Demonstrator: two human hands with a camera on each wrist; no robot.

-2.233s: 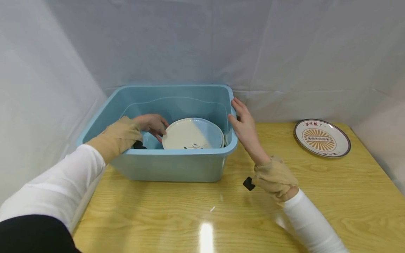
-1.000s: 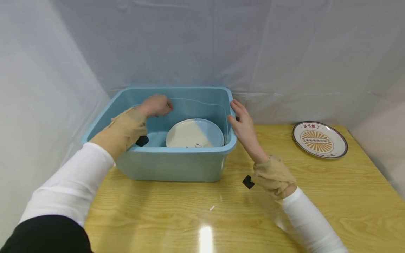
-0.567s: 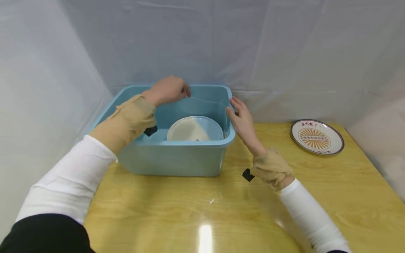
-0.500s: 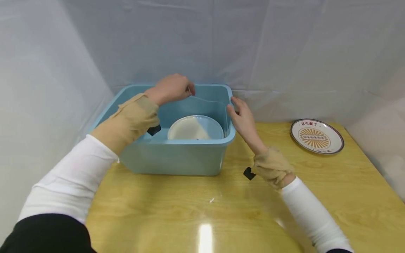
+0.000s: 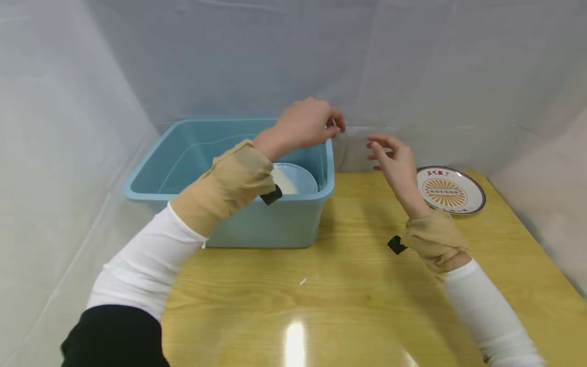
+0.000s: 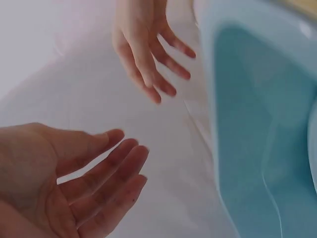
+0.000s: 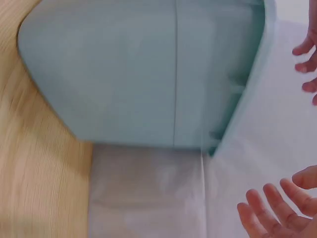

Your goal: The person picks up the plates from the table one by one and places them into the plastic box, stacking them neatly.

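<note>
Left hand (image 5: pixel 307 122) hangs over the tub's (image 5: pixel 151 173) far right corner. The left wrist view shows its fingers loose and spread, thumb apart, holding nothing visible. The head view shows a faint thin edge at the fingertips, too small to tell what it is.

Right hand (image 5: pixel 394 160) is raised just right of the tub, fingers relaxed and wide, empty, touching nothing.

White plate (image 5: pixel 298 178) lies inside the tub at its right end, partly hidden by the left forearm. Patterned plate (image 5: pixel 451 191) sits on the table (image 5: pixel 367 285), near the right hand and close to the back edge.

Risks:
- The left forearm crosses low over the rim, so dropping it could bump the tub and jolt the plate inside.
- A right-hand sweep outward could clip the patterned plate and push it toward the edge.
- Reaching in blind past the forearm could give a poor hold on the white plate.
</note>
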